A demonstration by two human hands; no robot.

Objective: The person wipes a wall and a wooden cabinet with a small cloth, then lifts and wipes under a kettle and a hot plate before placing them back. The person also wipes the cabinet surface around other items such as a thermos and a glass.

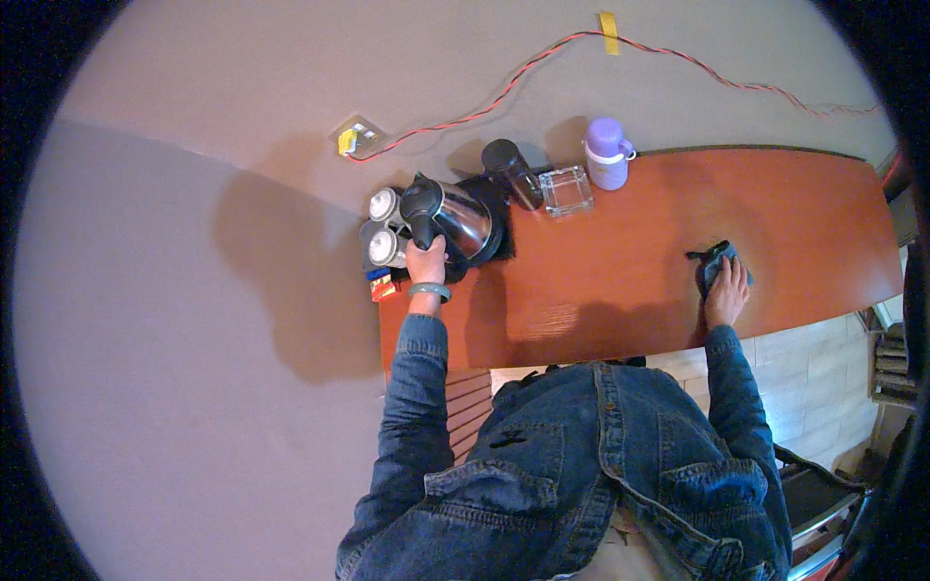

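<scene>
My left hand (426, 260) grips the black handle of a stainless-steel electric kettle (465, 221), over a black tray (506, 247) at the left end of the wooden table (603, 261). Whether the kettle touches the tray cannot be made out. Two lidded white cups (385, 248) stand just left of it. Farther right, my right hand (728, 290) presses a dark bunched cloth (716, 263) against the tabletop, fingers spread over it. A dark tumbler (513, 174), a square glass ashtray (567, 192) and a purple flask (607, 156) line the wall side of the table.
A red-and-black twisted wire (501, 94) runs along the wall from a wall socket (357, 136), held by yellow tape (609, 33). A small red packet (383, 287) lies at the table's left edge. A metal-framed chair (821, 501) stands at lower right.
</scene>
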